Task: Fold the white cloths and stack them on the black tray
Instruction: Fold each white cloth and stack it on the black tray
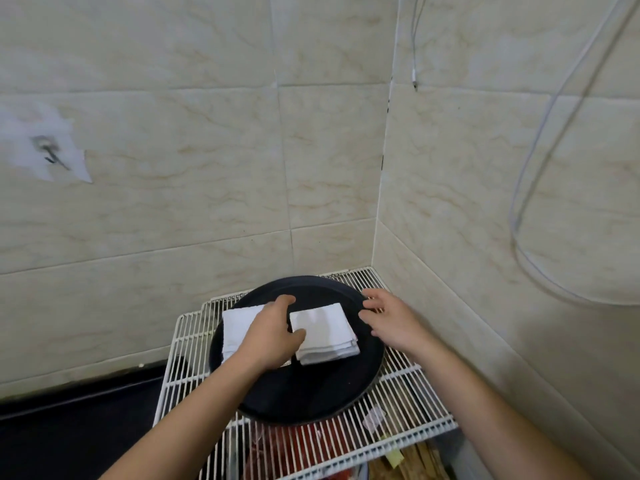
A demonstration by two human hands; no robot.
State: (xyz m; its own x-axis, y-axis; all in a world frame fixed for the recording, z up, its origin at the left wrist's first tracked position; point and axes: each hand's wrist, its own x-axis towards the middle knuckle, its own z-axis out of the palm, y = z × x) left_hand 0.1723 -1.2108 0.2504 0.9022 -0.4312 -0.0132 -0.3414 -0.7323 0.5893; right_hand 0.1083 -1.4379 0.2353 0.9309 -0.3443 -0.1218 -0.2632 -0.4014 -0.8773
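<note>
On a white wire rack (194, 341) in the tiled corner sits a round black tray (304, 393). At the tray's left lies the left cloth (237, 327), folded and partly under the left hand (273, 336). That hand's fingers are loosely curved, with the thumb on the edge of the right cloth (329, 336), folded mid-tray. Whether they pinch it, I cannot tell. Further right, the right hand (386, 320) holds its fingers spread over the tray's right rim. A white cable (530, 161) hangs on the right wall.
</note>
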